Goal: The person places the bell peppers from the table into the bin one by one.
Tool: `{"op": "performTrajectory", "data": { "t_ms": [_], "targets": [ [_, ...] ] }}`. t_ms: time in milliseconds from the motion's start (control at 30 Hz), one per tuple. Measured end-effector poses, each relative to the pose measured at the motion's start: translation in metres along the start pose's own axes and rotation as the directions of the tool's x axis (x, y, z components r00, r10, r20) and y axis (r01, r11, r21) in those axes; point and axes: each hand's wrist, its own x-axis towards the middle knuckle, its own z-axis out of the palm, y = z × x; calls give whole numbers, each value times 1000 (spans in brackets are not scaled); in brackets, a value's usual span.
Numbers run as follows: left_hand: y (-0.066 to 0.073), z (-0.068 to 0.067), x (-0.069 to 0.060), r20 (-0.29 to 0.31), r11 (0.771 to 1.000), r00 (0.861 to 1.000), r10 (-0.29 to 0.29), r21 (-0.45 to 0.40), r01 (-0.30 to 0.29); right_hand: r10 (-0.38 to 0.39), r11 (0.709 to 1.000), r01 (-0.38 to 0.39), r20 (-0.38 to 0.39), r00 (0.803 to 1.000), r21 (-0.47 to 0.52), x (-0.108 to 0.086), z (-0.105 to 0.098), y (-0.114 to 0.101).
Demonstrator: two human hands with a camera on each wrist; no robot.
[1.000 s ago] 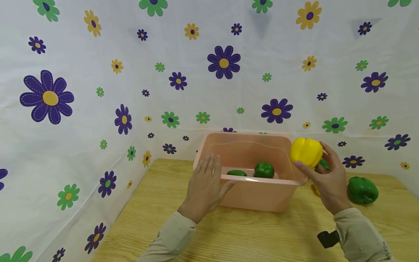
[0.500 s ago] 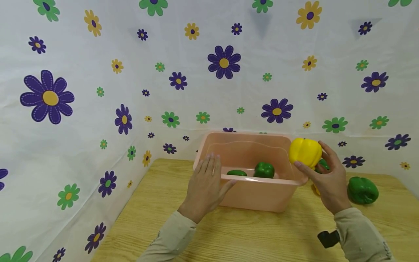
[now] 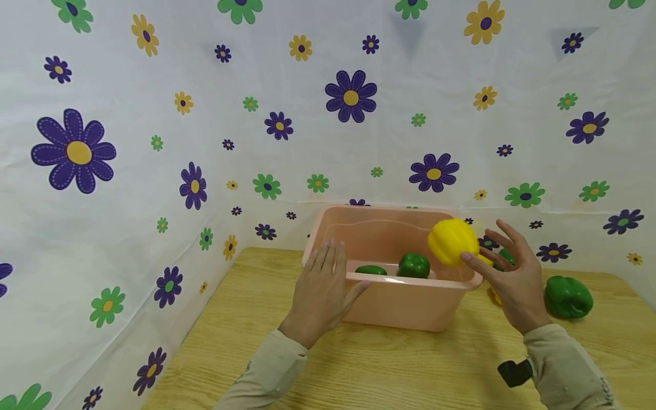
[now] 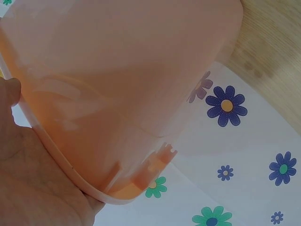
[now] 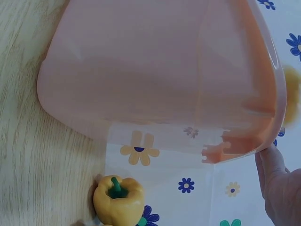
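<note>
- Yellow, plump and glossy, with rounded lobes and slightly smeared edges, a pepper (image 3: 453, 241) hangs in the air over the right end of the tub (image 3: 400, 304), above its rim.
- Right hand (image 3: 517, 285) beside it: fingers spread apart and slightly bent, most of the pepper lying beyond their tips. The thumb tip overlaps its lower edge in the head view; whether they touch, I cannot tell.
- Left hand (image 3: 320, 290) at the tub's near left corner, its long fingers straight and side by side across the rim, thumb stretched out over the front edge.
- Pale pink plastic makes up the tub, which stands upright on the wooden table (image 3: 389, 364).
- Inside sit a shiny, dark green pepper (image 3: 413, 266) and, to its left, a flatter-looking green piece (image 3: 371, 270), partly hidden by the front rim.
- Another green pepper (image 3: 568, 297), broad and shiny, lies on the table just right of the right wrist.
- Near the tub, the right wrist view shows an orange-yellow pepper (image 5: 119, 202) with a green stem.
</note>
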Motion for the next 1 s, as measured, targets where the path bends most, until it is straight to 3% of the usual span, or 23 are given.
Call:
{"op": "performTrajectory", "data": {
  "t_ms": [400, 767, 900, 1000],
  "targets": [
    [-1, 0, 0, -5, 1000, 1000, -1, 1, 1, -2, 1000, 2, 17, 1000, -22, 0, 0, -1],
    [-1, -3, -1, 10, 1000, 1000, -4, -1, 4, 4, 1000, -4, 12, 1000, 29, 1, 0, 0],
    [-1, -4, -2, 12, 1000, 1000, -1, -5, 2, -24, 986, 20, 26, 999, 163, 2, -4, -1],
    [-1, -5, -2, 14, 1000, 1000, 2, -7, -2, -56, 942, 66, -40, 998, 329, 5, -9, -5]
  ]
}}
